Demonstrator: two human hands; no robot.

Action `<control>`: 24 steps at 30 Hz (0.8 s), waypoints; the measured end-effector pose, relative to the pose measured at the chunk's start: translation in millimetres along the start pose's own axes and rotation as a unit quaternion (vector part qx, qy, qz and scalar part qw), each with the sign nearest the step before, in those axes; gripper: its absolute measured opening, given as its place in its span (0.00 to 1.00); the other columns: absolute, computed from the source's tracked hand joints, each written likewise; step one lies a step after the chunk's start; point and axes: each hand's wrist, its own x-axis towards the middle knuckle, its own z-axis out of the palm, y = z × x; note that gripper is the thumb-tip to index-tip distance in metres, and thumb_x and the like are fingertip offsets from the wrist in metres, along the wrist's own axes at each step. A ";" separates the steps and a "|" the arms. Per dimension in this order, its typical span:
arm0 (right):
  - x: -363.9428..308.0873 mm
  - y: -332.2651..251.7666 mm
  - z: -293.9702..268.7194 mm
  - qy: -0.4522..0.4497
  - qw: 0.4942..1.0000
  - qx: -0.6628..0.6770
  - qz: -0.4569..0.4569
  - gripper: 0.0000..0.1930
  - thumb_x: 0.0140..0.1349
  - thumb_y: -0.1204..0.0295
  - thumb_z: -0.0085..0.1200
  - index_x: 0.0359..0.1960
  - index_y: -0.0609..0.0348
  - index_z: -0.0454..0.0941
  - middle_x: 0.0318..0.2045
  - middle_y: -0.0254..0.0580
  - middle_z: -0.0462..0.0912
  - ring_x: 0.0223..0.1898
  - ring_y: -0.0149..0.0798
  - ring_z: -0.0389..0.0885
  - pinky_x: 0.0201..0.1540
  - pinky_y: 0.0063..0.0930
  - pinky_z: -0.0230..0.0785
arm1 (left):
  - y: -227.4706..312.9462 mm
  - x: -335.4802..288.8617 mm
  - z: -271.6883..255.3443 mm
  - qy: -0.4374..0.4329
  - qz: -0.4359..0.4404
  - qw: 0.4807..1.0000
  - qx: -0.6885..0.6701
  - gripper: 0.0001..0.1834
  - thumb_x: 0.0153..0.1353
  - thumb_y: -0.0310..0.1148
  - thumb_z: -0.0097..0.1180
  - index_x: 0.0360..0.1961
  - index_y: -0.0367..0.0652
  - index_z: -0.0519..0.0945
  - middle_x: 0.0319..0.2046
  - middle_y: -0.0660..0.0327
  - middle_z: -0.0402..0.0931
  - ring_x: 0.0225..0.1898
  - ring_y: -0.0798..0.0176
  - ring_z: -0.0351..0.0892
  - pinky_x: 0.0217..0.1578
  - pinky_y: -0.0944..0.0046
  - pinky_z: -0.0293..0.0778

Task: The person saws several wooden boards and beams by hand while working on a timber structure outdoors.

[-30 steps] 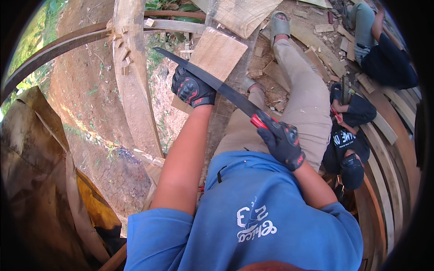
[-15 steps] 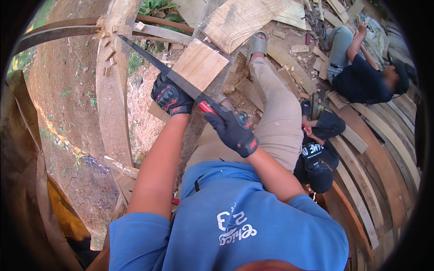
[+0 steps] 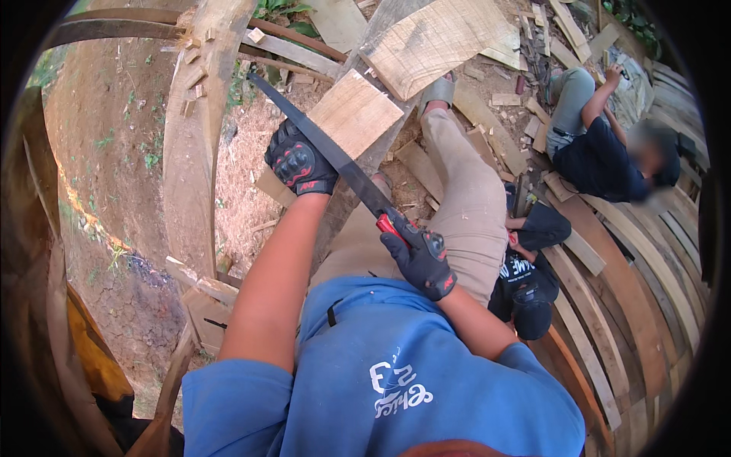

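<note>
A handsaw with a dark blade and a red handle lies slantwise across a short pale wooden board. My right hand, in a black and red glove, is closed around the saw's handle, close to my thigh. My left hand, in a matching glove, is curled on the board beside the blade, its fingertips partly hidden. A lower corner of that board pokes out under the left wrist. Beneath the board runs a long grey plank, with my legs on its right side.
A curved beam with several small wood blocks stands to the left over bare earth. A wide plank lies ahead. Two people sit at the right, one in a dark shirt, among offcuts. Long curved planks fill the right side.
My right hand has pulled the saw back toward my body and to the right. My left hand stays on the board. The whole view has shifted slightly.
</note>
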 end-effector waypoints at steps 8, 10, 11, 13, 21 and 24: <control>-13.1 3.7 -26.9 -0.059 0.994 -0.011 0.091 0.26 0.77 0.48 0.59 0.68 0.46 0.84 0.31 0.52 0.89 0.32 0.54 0.89 0.39 0.47 0.79 | 1.3 -0.5 -5.0 0.009 0.010 0.999 0.037 0.19 0.61 0.49 0.66 0.46 0.49 0.84 0.43 0.54 0.83 0.49 0.46 0.84 0.51 0.45 0.77; 0.3 -1.8 -31.0 -0.068 0.993 -0.006 0.096 0.26 0.76 0.48 0.59 0.67 0.46 0.84 0.31 0.51 0.89 0.31 0.54 0.89 0.38 0.47 0.79 | 1.8 0.1 -4.5 0.012 0.007 0.999 0.029 0.19 0.59 0.48 0.67 0.46 0.49 0.84 0.42 0.54 0.83 0.49 0.46 0.84 0.51 0.45 0.77; 13.1 -5.3 -27.2 -0.063 0.994 0.001 0.089 0.26 0.76 0.47 0.60 0.67 0.45 0.85 0.30 0.51 0.89 0.31 0.54 0.89 0.38 0.47 0.79 | 2.0 1.2 -3.9 0.012 0.011 1.000 0.017 0.19 0.59 0.48 0.68 0.45 0.49 0.84 0.42 0.53 0.84 0.48 0.45 0.84 0.51 0.45 0.77; 22.7 -12.7 -20.6 -0.078 0.992 0.001 0.095 0.25 0.76 0.48 0.59 0.67 0.46 0.85 0.33 0.51 0.89 0.32 0.52 0.89 0.40 0.45 0.79 | -0.3 0.4 -2.2 0.011 0.012 1.000 -0.005 0.20 0.58 0.48 0.69 0.45 0.49 0.84 0.42 0.53 0.84 0.48 0.45 0.84 0.50 0.44 0.77; 3.8 -11.6 -38.9 -0.105 0.987 0.006 0.124 0.24 0.79 0.52 0.57 0.68 0.48 0.84 0.43 0.50 0.93 0.36 0.47 0.91 0.45 0.38 0.80 | 2.6 1.2 -2.8 -0.004 -0.018 0.999 0.030 0.19 0.60 0.48 0.67 0.46 0.48 0.83 0.42 0.53 0.83 0.50 0.45 0.84 0.52 0.45 0.77; -11.8 -5.2 -43.6 -0.085 0.984 0.049 0.150 0.26 0.77 0.49 0.59 0.68 0.47 0.84 0.33 0.50 0.90 0.34 0.50 0.91 0.41 0.43 0.79 | 0.6 1.1 0.2 -0.005 -0.013 0.999 0.031 0.17 0.62 0.46 0.64 0.46 0.48 0.83 0.43 0.53 0.83 0.50 0.45 0.83 0.54 0.45 0.76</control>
